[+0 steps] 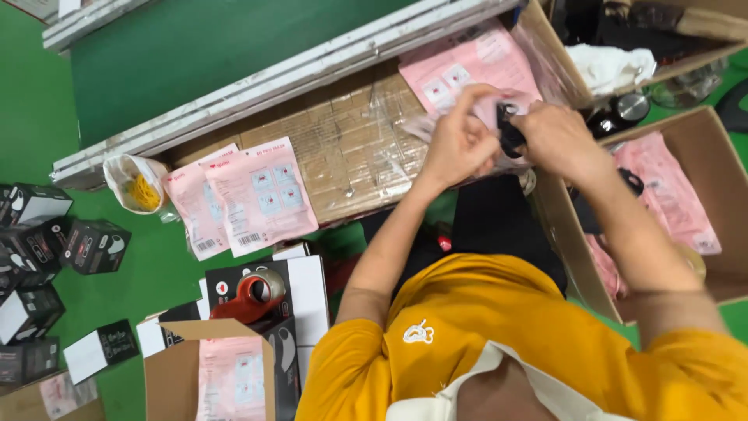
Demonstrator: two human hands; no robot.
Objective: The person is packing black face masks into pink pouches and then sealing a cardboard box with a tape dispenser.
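Flat pink packets [261, 195] lie at nine o'clock on the cardboard, small black boxes [95, 245] farther out.

I count two pink packets [241, 196] lying left of my taped cardboard slab [351, 148], one tape dispenser [248, 296] below it.

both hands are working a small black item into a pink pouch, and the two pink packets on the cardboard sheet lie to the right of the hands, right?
Not quite: in the head view the two pink packets lie left of the hands, not right. The left hand and right hand do hold a small black item at a pink pouch.
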